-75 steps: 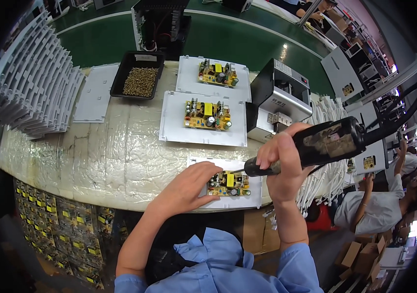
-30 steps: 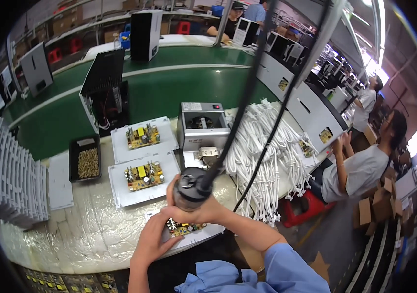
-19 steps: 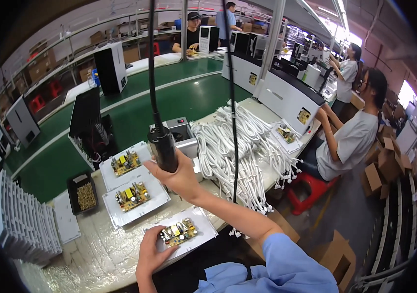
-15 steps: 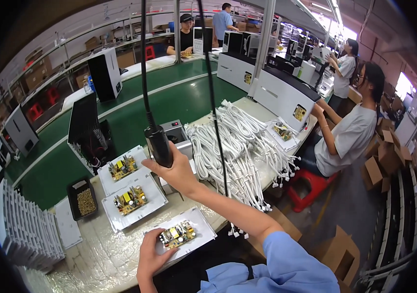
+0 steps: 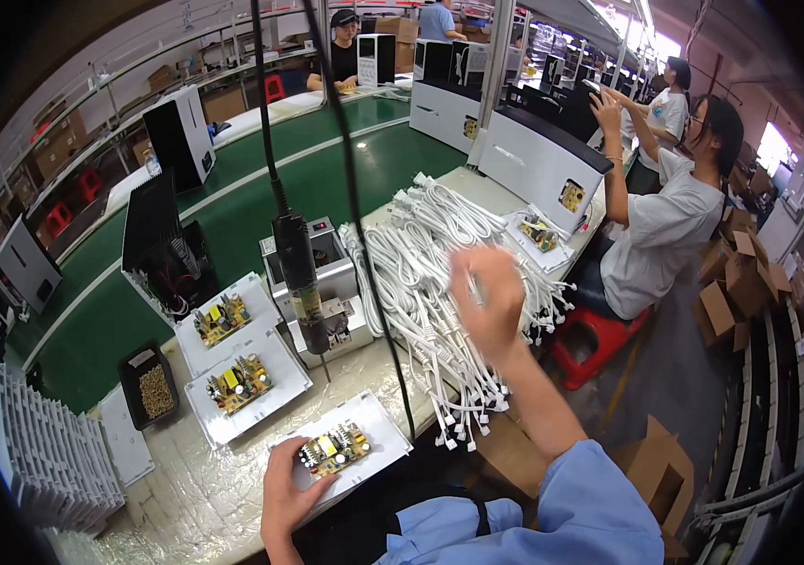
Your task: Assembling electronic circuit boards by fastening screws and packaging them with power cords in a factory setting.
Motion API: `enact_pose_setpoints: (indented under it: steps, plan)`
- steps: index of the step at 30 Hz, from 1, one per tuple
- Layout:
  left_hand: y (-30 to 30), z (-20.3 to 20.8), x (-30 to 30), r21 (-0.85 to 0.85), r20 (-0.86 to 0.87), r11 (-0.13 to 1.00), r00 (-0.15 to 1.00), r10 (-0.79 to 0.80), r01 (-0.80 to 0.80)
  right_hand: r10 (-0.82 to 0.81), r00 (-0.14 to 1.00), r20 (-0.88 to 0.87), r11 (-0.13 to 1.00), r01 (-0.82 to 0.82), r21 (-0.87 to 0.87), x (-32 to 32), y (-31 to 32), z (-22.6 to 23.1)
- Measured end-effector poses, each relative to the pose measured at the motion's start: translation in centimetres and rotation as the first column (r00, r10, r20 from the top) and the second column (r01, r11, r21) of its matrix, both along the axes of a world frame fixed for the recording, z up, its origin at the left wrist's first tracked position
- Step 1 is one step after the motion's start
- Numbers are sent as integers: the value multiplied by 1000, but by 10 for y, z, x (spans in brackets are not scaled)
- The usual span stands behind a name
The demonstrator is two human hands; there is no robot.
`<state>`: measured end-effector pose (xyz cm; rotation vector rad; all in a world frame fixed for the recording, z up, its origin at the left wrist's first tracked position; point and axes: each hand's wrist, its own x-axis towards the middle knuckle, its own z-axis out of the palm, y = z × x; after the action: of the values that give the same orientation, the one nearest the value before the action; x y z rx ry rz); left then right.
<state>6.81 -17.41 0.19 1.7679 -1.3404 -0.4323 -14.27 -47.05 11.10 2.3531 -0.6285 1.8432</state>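
Observation:
My left hand (image 5: 291,488) grips the left end of a yellow-brown circuit board (image 5: 338,448), thumb and fingers on either side of it. The board lies on a white plastic panel (image 5: 378,428) at the table's front edge. My right hand (image 5: 491,299), smeared by motion, is raised over the bundled white cables (image 5: 430,245); its fingers are too blurred to read. A black electric screwdriver (image 5: 300,273) hangs bit-down from its cord, away from both hands, behind the panel. Two more white panels carry circuit boards (image 5: 240,383) (image 5: 222,320) to the left.
A black tray of small brass-coloured screws (image 5: 156,391) sits left, beside a stack of white panels (image 5: 48,443). Behind the screwdriver stands a grey metal box (image 5: 334,311). A green conveyor (image 5: 260,179) runs behind. At right, a co-worker (image 5: 661,226) sits near a white casing (image 5: 538,169).
My right hand has let go of the screwdriver and moved right, over the cables. The screwdriver now hangs free, upright. My left hand stays on the circuit board.

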Motion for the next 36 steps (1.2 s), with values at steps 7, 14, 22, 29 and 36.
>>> enact_pose_setpoints:
  steps: [7, 14, 22, 29, 36]
  plan:
    - [-4, 7, -4, 0, 6, 1000, 1000, -5, 5, -237, 964, -123, 591, 244, 769, -60, -177, -59]
    - [-6, 10, -6, 7, -18, 1000, 1000, -12, 12, -398, 834, 383, 745, 51, 665, -60, -198, -52]
    - [-1, 8, -4, -6, -16, 999, 999, -45, 45, 68, 734, 676, 916, -315, 249, -53, -13, 45]
    - [8, 40, -51, -353, -426, 935, 886, -184, 25, 802, 586, 114, 471, -739, 482, -19, 130, 13]
    - [49, 26, -59, -451, -833, 805, 506, -224, -385, 830, 556, -29, 525, -765, 373, 25, 184, -32]
